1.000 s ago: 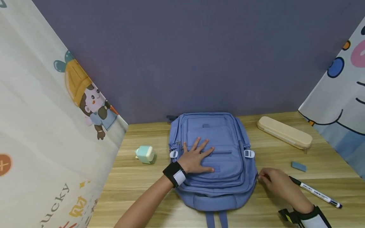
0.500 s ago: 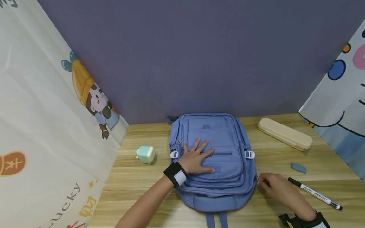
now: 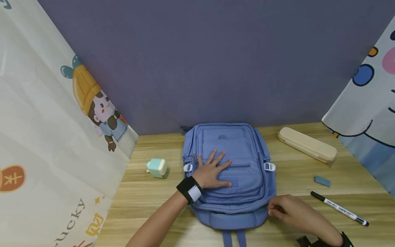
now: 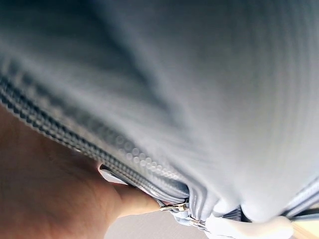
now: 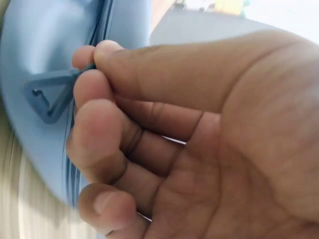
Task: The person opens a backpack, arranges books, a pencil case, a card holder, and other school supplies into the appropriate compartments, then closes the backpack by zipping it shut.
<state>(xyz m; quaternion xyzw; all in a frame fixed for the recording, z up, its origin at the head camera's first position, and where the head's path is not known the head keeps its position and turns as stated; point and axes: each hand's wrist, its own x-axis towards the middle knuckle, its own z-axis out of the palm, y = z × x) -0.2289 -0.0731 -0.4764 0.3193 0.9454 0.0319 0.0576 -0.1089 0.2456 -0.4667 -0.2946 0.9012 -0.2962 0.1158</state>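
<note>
A blue backpack point(image 3: 228, 147) lies front side up on the wooden table, its carry handle and straps toward me. My left hand point(image 3: 213, 171) rests on its front pocket with the fingers spread. At the bag's lower right edge, my right hand point(image 3: 293, 211) pinches a zipper pull point(image 5: 50, 94) between thumb and forefinger; a blue triangular loop hangs from it in the right wrist view. Zipper teeth run beside the fingers there. Close up in the left wrist view are the bag's cloth point(image 4: 214, 89) and a zipper track point(image 4: 75, 139) along my hand.
A mint and cream small block-shaped item point(image 3: 157, 168) stands left of the bag. To the right lie a cream pencil case point(image 3: 308, 144), a blue-grey eraser point(image 3: 322, 181) and a black-capped white marker point(image 3: 340, 208). A dark partition point(image 3: 228, 61) rises behind the table point(image 3: 148, 206).
My right hand has moved left and slightly toward me along the backpack's lower right edge with the zipper pull. My left hand has stayed on the front pocket.
</note>
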